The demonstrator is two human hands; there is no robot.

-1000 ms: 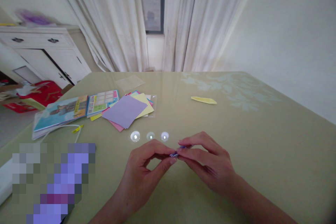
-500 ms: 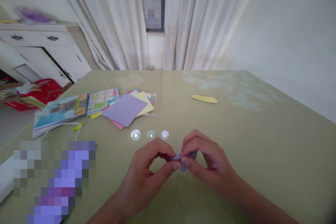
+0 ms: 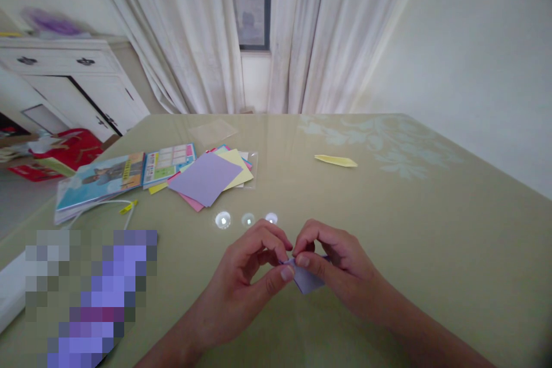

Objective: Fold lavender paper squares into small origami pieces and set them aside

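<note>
A small folded piece of purple paper (image 3: 307,280) is held between both hands, a little above the near middle of the table. My left hand (image 3: 254,276) pinches its left end between thumb and fingers. On the upper edge, my right hand (image 3: 334,256) grips it with thumb and forefinger, the thumb lying across the front. Fingers cover much of the paper, so its full shape is hidden. Beyond the hands lies a narrow folded yellow paper (image 3: 335,161). To the left, a loose fan of coloured paper sheets (image 3: 207,178) has a purple one on top.
A picture booklet (image 3: 101,181) and a printed card (image 3: 169,164) lie left of the sheets. Nearer are a white cable (image 3: 129,218) with a yellow tag and a blurred-out purple object (image 3: 103,293). A clear plastic sleeve (image 3: 213,130) rests toward the table's far edge.
The purple paper has tilted, and more of its flat face shows below my right thumb. My fingers have shifted their pinch slightly along its edge. Other things stay put.
</note>
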